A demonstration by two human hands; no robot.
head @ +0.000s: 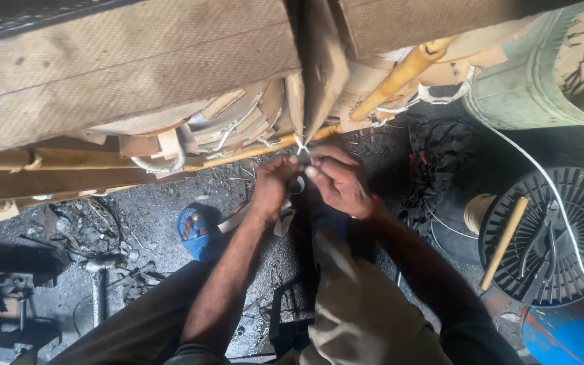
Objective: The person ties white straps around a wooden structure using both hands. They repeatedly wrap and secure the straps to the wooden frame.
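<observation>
A woven cane furniture frame (pixel 136 67) lies across the top, with bamboo poles (pixel 103 161) and pale cane strips wound at its joints. My left hand (pixel 272 186) and my right hand (pixel 339 182) meet just under the frame's edge. Both pinch a thin white binding strip (pixel 302 150) where a pole meets a flat wooden slat (pixel 322 61). The strip's loose end trails down below my left hand. My fingers hide the knot itself.
A black slotted plastic reel (pixel 562 236) at the right carries a bamboo stick (pixel 505 240) and pliers. A green woven drum (pixel 535 81) stands top right, a white cord running from it. A blue sandal (pixel 197 233) rests on the dirty floor. Metal tools lie bottom left.
</observation>
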